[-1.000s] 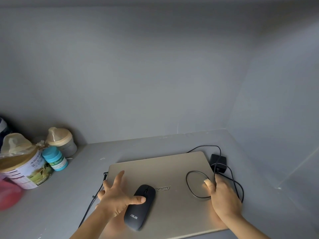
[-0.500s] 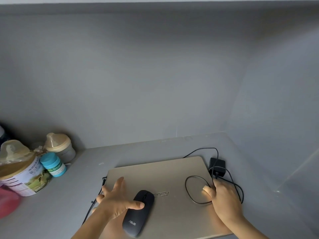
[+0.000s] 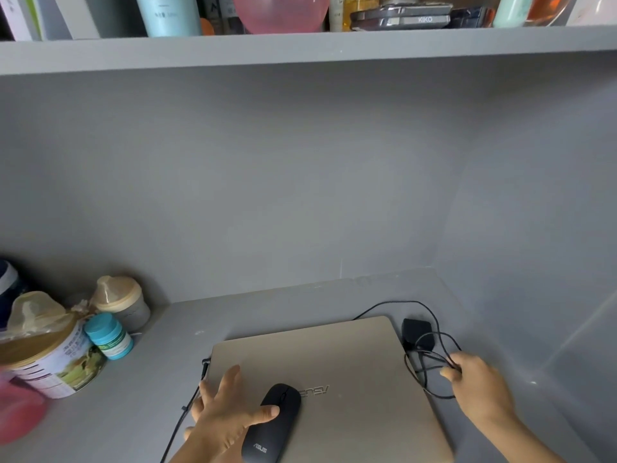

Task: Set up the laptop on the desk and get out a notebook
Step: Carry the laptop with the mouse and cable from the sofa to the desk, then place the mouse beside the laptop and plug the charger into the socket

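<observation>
Cable is bunching in the gripping right hand beside the laptop, risking snagging the mouse under the spread left hand.

Pink object blurred, edge-cropped

Matt gold laptop, perhaps metal; smooth black plastic mouse; matt grey desk.
</observation>
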Demonstrator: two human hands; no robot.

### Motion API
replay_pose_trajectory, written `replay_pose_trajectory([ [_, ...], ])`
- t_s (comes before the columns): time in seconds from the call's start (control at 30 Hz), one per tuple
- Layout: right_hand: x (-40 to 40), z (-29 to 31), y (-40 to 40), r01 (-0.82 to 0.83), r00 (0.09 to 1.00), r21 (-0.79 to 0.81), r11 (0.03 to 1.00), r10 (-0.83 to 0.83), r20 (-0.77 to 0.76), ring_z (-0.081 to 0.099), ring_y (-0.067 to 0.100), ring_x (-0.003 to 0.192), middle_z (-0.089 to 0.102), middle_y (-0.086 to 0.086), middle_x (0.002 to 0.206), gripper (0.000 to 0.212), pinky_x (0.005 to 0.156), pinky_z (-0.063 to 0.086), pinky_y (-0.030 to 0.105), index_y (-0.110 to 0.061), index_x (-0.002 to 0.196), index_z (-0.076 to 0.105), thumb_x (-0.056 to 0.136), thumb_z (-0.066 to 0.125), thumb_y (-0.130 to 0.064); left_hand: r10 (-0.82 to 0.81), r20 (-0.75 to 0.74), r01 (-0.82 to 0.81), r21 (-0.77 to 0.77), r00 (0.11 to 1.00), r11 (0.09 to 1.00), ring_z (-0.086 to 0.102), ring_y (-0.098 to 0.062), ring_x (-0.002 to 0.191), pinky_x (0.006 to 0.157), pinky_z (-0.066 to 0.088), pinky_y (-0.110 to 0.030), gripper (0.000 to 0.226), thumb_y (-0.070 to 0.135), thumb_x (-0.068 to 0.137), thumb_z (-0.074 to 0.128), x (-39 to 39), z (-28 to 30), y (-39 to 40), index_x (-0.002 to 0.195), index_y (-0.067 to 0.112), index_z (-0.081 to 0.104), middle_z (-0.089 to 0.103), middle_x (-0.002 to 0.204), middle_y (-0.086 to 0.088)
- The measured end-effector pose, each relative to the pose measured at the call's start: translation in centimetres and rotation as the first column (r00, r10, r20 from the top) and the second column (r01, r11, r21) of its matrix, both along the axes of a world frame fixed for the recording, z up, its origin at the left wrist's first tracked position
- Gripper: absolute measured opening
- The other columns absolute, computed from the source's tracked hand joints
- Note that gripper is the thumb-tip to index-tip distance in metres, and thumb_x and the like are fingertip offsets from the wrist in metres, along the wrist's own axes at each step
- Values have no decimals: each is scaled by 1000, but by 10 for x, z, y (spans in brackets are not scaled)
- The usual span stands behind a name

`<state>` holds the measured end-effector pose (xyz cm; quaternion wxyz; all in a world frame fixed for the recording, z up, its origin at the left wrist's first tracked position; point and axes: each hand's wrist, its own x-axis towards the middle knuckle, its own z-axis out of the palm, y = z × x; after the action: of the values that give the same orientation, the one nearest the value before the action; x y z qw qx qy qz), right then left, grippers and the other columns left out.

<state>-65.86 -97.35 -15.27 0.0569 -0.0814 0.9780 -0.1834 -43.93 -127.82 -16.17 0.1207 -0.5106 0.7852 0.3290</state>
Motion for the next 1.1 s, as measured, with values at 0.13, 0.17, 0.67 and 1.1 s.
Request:
replay_pose_trajectory([
  [0.13,-11,8,16,63,996,31,998,-61,-63,39,38,62,39,4,51,40,50,31,35,-16,57,30,88,53,-6,15,-30,-15,-18,999,1000,4,-27,144,116,15,-50,124,70,39,75,1,2,3,142,48,10,8,152,-6],
  [0.17,-15,10,21,80,993,27,996,-78,-86,45,39,64,43,5,55,41,53,35,36,-18,56,31,88,54,-6,11,-38,-12,-20,999,1000,5,-27,143,116,14,-49,123,69,39,75,2,2,4,142,48,11,8,151,-5],
  [0.67,-27,6,37,67,994,195,978,-49,-97,55,28,119,64,5,125,53,98,35,40,-20,127,56,82,63,-47,48,-45,-55,-174,998,983,8,-24,143,112,22,-44,110,81,44,63,6,30,37,139,50,17,8,154,2],
  [1.1,91,6,-56,-379,827,-225,898,220,-517,53,11,85,73,-4,93,47,87,34,20,-40,98,51,53,49,-26,-133,-93,115,-178,987,977,42,-18,123,99,40,-24,90,61,55,65,8,31,64,134,40,27,35,113,4],
])
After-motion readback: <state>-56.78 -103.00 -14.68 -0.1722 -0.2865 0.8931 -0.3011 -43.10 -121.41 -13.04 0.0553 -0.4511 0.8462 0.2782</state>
